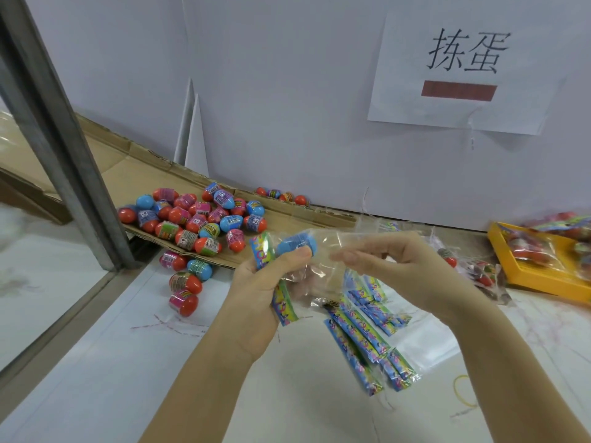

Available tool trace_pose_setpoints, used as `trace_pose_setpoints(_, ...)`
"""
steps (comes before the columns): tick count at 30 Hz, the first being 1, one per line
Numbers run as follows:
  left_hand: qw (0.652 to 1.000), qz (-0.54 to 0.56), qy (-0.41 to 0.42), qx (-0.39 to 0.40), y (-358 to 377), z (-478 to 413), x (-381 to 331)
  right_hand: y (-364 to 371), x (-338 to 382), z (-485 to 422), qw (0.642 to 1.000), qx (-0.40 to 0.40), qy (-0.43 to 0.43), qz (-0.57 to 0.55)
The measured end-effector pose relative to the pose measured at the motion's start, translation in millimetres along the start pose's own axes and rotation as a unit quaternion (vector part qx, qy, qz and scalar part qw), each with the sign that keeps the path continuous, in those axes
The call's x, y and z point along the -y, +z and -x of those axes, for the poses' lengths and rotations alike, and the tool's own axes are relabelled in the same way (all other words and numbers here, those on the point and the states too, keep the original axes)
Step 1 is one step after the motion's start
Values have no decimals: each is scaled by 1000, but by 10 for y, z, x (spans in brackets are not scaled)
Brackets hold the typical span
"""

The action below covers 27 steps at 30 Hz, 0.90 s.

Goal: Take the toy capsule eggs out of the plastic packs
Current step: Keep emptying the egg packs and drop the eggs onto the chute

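The left hand (265, 282) is closed around a clear plastic pack (307, 266) with a printed header strip, and a blue capsule egg (295, 243) is pressed under its thumb at the top of the pack; whether the egg lies inside the film or already outside it cannot be told. The right hand (396, 260) is pinched on the clear film of the same pack, fingers curled, thumb and forefinger meeting on the plastic just right of the egg. Below and between the hands, a heap of emptied packs (367, 334) with colourful header strips is seen lying on the white table (128, 362). Beyond the left hand, a pile of loose eggs (195, 215), red and blue with printed bands, is spread over a flattened cardboard sheet (287, 215), with several eggs spilled off its near edge onto the table. To the far right of the right hand, a yellow tray (540, 279) holding filled packs is noted. A yellow rubber band (463, 390) lies near the right forearm. Behind the hands, a paper sign (463, 65) is fixed to the white wall.
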<state>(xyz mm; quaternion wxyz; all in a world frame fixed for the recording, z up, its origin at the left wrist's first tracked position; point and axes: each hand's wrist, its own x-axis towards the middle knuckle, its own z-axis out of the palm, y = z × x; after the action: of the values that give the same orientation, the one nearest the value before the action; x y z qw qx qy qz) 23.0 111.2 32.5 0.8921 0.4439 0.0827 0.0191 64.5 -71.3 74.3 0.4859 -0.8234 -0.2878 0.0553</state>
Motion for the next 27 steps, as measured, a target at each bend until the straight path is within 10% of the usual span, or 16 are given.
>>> trace_pose_setpoints(5, 997, 16, 48, -60, -15, -22, -41, -18, -35, -91, 988, -138, -54, -43)
trace_pose_setpoints(10, 985, 129, 49, -101, -47, 26, -189, 283, -247, -496, 897, -385, -41, -215)
trace_pose_setpoints(14, 979, 141, 101, -104, -37, 9, -234, 758, -342, -926, 989, -126, 55, 45)
trace_pose_setpoints(19, 974, 156, 65, -152, -3, -73, -256, 1131, -454, -1494, 965, -67, 43, 249)
trace_pose_setpoints(23, 973, 160, 51, -159, -34, -70, -256, 1100, -528, -1524, 987, -156, 28, 5)
trace_pose_setpoints(27, 986, 133, 46, -88, -68, -88, -166, 595, -382, -1185, 892, -308, 2, -330)
